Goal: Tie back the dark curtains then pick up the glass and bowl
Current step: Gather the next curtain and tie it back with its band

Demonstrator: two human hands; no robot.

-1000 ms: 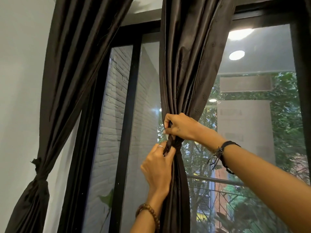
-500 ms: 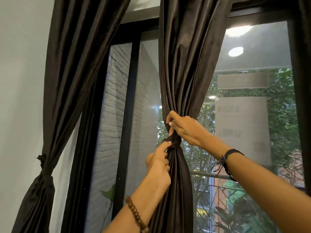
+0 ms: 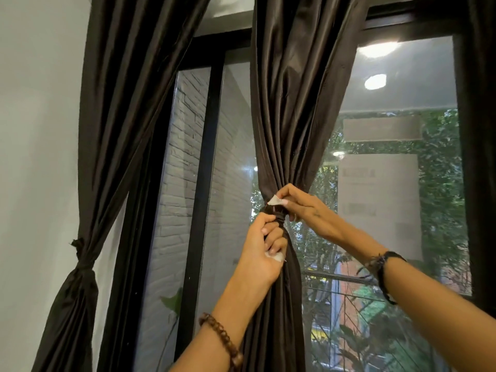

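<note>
I'm at a tall window w/ two dark curtains. The left curtain is already cinched by a knotted band near the wall. The middle curtain is bunched at its waist, where a dark tie band wraps it.

To do this well, I judge I should keep the folds squeezed tight w/ one hand, pull both band ends evenly, and snug the knot before letting go, so it doesn't slide down.

My left hand is curled into a fist round the gathered fabric just under the band, w/ a pale end tucked at the fingers. My right hand pinches another pale end, thumb & forefinger pressed together, just above the band.

Glass & bowl: not in view; can't tell where they are.
</note>
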